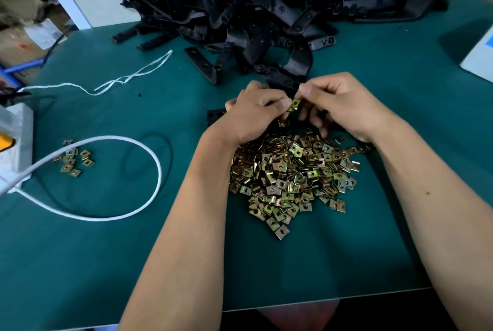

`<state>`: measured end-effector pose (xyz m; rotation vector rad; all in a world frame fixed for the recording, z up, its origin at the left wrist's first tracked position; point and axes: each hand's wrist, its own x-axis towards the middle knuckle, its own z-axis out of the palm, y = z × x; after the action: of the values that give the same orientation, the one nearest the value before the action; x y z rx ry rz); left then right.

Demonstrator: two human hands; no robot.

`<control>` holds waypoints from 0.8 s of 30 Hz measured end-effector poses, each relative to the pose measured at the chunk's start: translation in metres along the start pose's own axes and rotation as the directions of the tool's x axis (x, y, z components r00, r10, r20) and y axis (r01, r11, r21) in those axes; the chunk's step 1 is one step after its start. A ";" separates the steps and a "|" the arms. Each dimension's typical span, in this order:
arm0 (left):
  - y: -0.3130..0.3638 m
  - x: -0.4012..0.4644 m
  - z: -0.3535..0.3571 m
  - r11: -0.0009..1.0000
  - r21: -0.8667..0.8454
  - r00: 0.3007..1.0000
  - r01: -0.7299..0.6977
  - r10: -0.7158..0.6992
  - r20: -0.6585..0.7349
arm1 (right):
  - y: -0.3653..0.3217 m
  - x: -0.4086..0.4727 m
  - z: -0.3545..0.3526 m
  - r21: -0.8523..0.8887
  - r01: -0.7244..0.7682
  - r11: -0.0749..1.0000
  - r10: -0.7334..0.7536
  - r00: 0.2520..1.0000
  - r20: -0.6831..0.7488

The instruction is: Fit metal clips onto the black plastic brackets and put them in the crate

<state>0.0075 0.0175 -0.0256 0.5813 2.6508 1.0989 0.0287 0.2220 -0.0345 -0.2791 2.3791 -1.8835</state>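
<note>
Head view, left hand and right hand pinching upright metal clip

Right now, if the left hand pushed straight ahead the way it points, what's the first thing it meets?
Probably the black bracket just beyond the left hand, which seems to grip it already; behind that lies the bracket pile. Depth is hard to judge.

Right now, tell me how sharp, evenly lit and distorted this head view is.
Head view: wide-angle bending curves the green table's near edge; the heap of brass-coloured metal clips is sharp and glints; the pile of black plastic brackets loses detail in darkness; the cardboard boxes at far left are smeared; light is soft, shadows faint.
</note>
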 end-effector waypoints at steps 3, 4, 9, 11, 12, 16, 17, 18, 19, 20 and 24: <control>0.002 -0.001 0.001 1.000 0.031 1.000 0.003 -0.002 -0.031 | -0.001 -0.001 0.005 -0.073 0.017 0.997 -0.020 0.999 -0.046; 0.002 -0.001 0.001 0.999 0.045 0.999 -0.002 0.004 -0.033 | -0.001 0.000 0.007 -0.073 0.013 0.997 -0.018 0.998 -0.065; 0.006 -0.001 0.001 1.000 0.002 0.999 -0.022 0.022 -0.037 | -0.006 0.002 0.016 0.049 -0.061 0.997 0.066 0.991 -0.112; 0.003 -0.002 -0.001 1.000 0.007 0.997 -0.017 0.017 -0.073 | -0.006 0.005 0.013 0.165 -0.115 0.980 0.158 0.948 -0.278; 0.000 -0.004 -0.003 1.000 0.019 0.995 -0.003 0.005 -0.100 | -0.007 0.006 0.005 0.255 -0.120 0.959 0.218 0.889 -0.403; -0.012 -0.009 -0.009 0.998 -0.067 0.990 -0.014 0.004 -0.144 | -0.003 0.000 -0.027 0.400 -0.052 0.915 0.272 0.812 -0.517; -0.012 -0.009 -0.009 0.994 -0.104 0.990 -0.028 0.013 -0.140 | -0.002 -0.001 -0.026 0.421 -0.051 0.906 0.264 0.844 -0.467; -0.010 -0.009 -0.007 0.989 -0.142 0.989 -0.046 0.026 -0.145 | -0.001 0.000 -0.023 0.424 -0.053 0.904 0.249 0.872 -0.422; -0.009 -0.007 -0.006 0.982 -0.182 0.988 -0.057 0.029 -0.153 | -0.001 0.001 -0.017 0.409 -0.057 0.911 0.229 0.894 -0.386; -0.008 -0.007 -0.005 0.972 -0.228 0.986 -0.051 0.012 -0.167 | -0.001 0.003 -0.012 0.390 -0.060 0.919 0.211 0.910 -0.357; -0.007 -0.004 -0.001 0.952 -0.308 0.965 0.004 -0.084 -0.250 | -0.003 0.007 0.005 0.392 -0.062 0.918 0.193 0.933 -0.304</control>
<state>0.0083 0.0101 -0.0297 0.3332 2.6042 1.6311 0.0227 0.2154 -0.0325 0.2493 2.0738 -2.4249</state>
